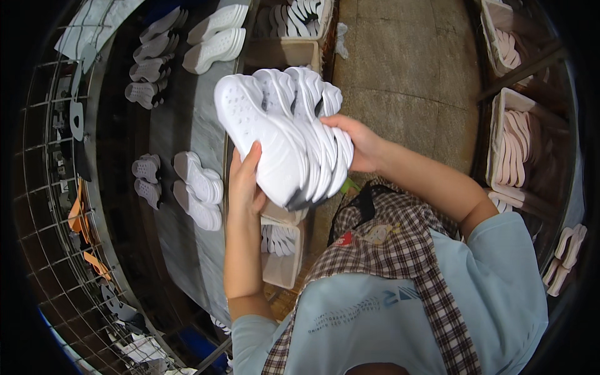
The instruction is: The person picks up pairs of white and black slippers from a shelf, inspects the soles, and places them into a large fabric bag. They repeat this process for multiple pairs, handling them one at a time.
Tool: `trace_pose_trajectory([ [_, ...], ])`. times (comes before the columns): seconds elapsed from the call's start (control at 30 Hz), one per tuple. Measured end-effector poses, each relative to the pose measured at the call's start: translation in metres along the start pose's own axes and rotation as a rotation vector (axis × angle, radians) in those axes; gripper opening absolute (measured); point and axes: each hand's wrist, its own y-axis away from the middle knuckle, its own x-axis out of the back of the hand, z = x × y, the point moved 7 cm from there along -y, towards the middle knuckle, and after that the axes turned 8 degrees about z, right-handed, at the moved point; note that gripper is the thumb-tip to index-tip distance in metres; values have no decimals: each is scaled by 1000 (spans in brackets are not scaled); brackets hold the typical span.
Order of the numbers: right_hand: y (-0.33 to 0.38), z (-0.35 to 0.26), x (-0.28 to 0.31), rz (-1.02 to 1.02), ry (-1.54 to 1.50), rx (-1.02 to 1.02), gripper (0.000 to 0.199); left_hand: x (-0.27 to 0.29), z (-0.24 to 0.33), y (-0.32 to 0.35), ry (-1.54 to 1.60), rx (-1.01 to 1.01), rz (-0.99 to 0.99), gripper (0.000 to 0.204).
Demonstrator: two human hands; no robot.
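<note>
A stack of white shoe soles [287,137] is held above the edge of a long grey desk [200,262], the left hand [245,181] under it and the right hand [356,140] behind it, fingers of both clamped on the stack. More white soles [199,187] lie in pairs on the desk. Beyond is a stone floor [406,69]; crates of pale pink soles [515,147] stand on the right, a wire rack [50,206] on the left.

Head-worn fisheye, close, looking down
</note>
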Motion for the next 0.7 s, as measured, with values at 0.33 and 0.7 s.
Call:
trace_pose_trajectory([
  [0.33,16,26,41,267,34,-237,66,15,-79,-26,112,454,-103,44],
  [0.7,11,18,42,268,75,-196,64,12,-74,-31,138,402,-93,43],
])
